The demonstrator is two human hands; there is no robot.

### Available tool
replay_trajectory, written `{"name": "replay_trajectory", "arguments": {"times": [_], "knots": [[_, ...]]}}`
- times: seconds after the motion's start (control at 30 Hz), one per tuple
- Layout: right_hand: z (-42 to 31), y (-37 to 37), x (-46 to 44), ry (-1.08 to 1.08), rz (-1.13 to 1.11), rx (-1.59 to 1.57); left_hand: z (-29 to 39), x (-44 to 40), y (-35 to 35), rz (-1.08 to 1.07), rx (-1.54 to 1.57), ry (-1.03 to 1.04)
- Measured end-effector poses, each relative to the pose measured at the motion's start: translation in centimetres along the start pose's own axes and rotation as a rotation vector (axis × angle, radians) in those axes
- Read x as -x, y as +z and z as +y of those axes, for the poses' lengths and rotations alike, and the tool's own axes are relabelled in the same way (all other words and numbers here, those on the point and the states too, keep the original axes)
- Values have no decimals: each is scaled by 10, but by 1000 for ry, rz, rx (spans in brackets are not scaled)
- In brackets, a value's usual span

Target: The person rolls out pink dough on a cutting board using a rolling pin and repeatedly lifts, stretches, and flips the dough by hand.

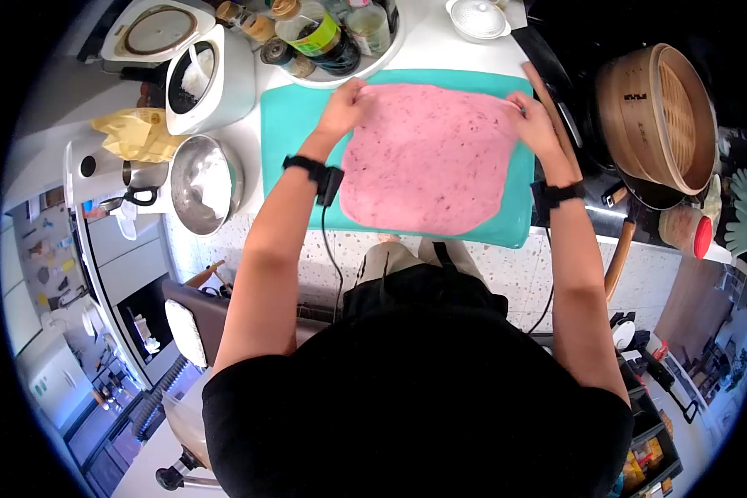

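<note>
A wide, flat sheet of pink dough with darker specks lies on a teal mat. My left hand pinches the dough's far left corner, fingers closed on its edge. At the far right corner, my right hand grips the dough between thumb and fingers. The dough's near edge reaches almost to the mat's front edge. Both wrists carry black bands with cables.
Left of the mat are a metal bowl, a white rice cooker and a yellow bag. Behind stands a tray of jars. A bamboo steamer and a red-lidded jar are at the right.
</note>
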State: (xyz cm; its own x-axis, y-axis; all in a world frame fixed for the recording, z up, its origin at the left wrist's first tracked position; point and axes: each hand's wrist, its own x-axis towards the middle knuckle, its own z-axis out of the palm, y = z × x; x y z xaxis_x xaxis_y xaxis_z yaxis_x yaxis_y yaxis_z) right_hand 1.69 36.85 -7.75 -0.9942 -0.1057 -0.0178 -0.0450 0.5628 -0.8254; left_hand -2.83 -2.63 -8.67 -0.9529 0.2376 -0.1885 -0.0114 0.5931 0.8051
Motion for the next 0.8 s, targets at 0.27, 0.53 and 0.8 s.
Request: {"name": "replay_trajectory", "arguments": {"times": [0.27,0.53,0.8], "knots": [[-119,-64,142,97,10,-269,88,201,-74,42,429,128],[-213,-120,208,-57,-50,-217,151,297,-127,49,498,211],[-133,-92,32,-11,-159,-321,116,139,-102,229,645,-42]]}}
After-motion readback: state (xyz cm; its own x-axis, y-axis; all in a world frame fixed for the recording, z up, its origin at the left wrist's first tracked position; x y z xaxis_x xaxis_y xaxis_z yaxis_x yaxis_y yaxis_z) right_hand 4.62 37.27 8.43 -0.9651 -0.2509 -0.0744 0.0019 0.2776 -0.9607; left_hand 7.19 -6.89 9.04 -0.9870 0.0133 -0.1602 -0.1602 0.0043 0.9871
